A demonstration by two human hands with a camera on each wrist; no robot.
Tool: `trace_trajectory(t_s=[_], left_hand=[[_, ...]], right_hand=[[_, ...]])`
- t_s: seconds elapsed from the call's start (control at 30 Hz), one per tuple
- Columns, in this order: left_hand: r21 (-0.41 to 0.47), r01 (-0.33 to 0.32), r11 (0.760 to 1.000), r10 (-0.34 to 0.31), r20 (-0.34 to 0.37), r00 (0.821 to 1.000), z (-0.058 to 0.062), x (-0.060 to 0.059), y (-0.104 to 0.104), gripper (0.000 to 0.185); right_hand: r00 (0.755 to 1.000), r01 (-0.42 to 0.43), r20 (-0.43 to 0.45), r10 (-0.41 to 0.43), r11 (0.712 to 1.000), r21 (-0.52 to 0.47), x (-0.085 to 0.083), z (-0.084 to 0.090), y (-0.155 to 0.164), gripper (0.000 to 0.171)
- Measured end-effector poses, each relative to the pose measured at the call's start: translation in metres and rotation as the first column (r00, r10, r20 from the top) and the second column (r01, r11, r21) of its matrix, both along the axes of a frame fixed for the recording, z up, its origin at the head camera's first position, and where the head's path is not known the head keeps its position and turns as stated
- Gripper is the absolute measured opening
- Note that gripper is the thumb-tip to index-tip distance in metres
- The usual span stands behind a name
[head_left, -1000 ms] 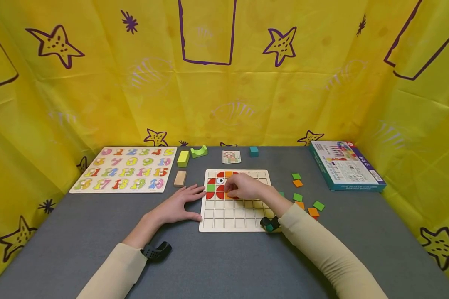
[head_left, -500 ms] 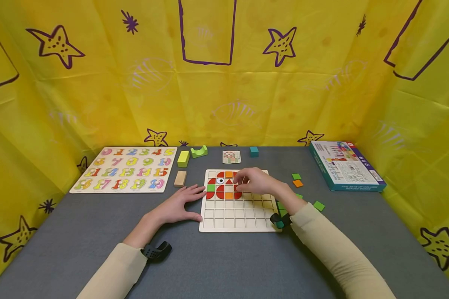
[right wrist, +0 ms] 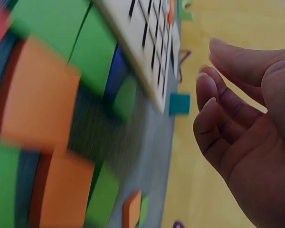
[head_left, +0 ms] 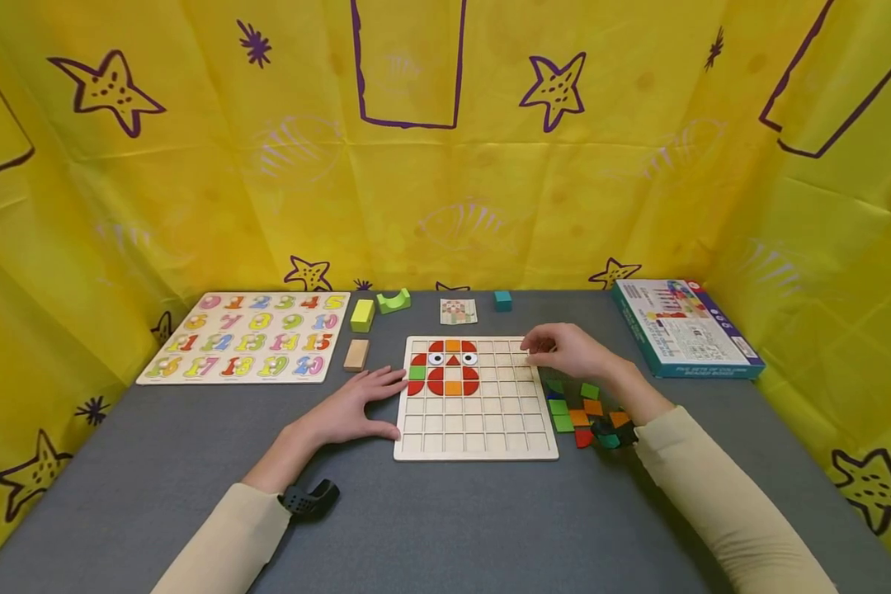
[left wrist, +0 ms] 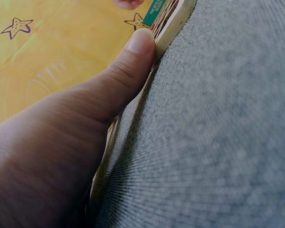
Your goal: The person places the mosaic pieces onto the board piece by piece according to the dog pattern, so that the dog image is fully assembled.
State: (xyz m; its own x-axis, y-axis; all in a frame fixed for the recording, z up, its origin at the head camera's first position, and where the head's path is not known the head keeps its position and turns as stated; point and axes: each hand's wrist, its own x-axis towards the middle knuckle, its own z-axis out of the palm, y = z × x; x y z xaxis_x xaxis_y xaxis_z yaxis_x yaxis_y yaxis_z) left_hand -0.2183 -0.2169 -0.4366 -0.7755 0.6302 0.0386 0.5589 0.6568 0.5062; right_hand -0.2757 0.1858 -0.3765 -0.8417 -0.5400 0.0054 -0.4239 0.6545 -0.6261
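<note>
Left hand (head_left: 356, 410) flat on bench (head_left: 445, 520), fingers straight, thumb against board (head_left: 475, 429) left edge. Right hand (head_left: 568, 351) above board right edge, fingers loosely curled, holding nothing. Step probably: fetching next piece. Loose tiles (head_left: 575, 412) just below right fingers; next move needs reach there.

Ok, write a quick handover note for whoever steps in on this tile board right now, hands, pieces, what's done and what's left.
Left hand: flat on the table, thumb against the left edge of the grid board, holding nothing.
Right hand: over the board's upper right corner, fingers loosely curled, nothing in its grip.
Done: tiles fill a small patch in the board's top rows, red quarter rounds, orange squares, a green square and two eye tiles.
Left: the other cells are bare.
Loose green, orange and red tiles lie on the table right of the board. The pattern card lies behind the board.
</note>
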Motion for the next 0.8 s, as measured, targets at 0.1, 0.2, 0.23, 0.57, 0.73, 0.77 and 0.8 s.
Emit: trace_trajectory(t_s=[0.1, 0.2, 0.23, 0.57, 0.73, 0.77, 0.8], left_hand=[[-0.001, 0.001, 1.0, -0.001, -0.006, 1.0, 0.0, 0.0, -0.001, 0.091], [0.001, 0.004, 1.0, -0.004, -0.008, 1.0, -0.001, -0.001, -0.001, 0.091], [0.0, 0.004, 1.0, -0.004, -0.008, 1.0, -0.001, -0.001, -0.001, 0.091], [0.0, -0.003, 1.0, 0.003, 0.004, 1.0, 0.0, 0.0, -0.001, 0.091], [0.003, -0.007, 1.0, 0.007, 0.011, 1.0, 0.001, 0.0, -0.001, 0.09], [0.004, -0.008, 1.0, 0.008, 0.012, 1.0, 0.001, 0.001, -0.001, 0.09], [0.002, -0.008, 1.0, 0.008, 0.013, 1.0, 0.001, 0.001, 0.0, 0.091]], right_hand=[[1.0, 0.031, 0.003, -0.031, 0.999, 0.02, 0.001, -0.002, 0.016, 0.022], [0.998, 0.054, 0.016, -0.055, 0.998, 0.034, 0.004, -0.006, 0.032, 0.022], [0.998, 0.059, 0.018, -0.059, 0.998, 0.035, 0.005, -0.007, 0.037, 0.022], [0.997, 0.062, 0.05, -0.065, 0.996, 0.061, 0.018, -0.015, 0.074, 0.021], [0.995, 0.053, 0.076, -0.059, 0.995, 0.081, 0.023, -0.02, 0.083, 0.024], [0.995, 0.052, 0.076, -0.059, 0.995, 0.087, 0.023, -0.021, 0.084, 0.025], [0.996, 0.05, 0.075, -0.057, 0.994, 0.094, 0.024, -0.023, 0.084, 0.025]])
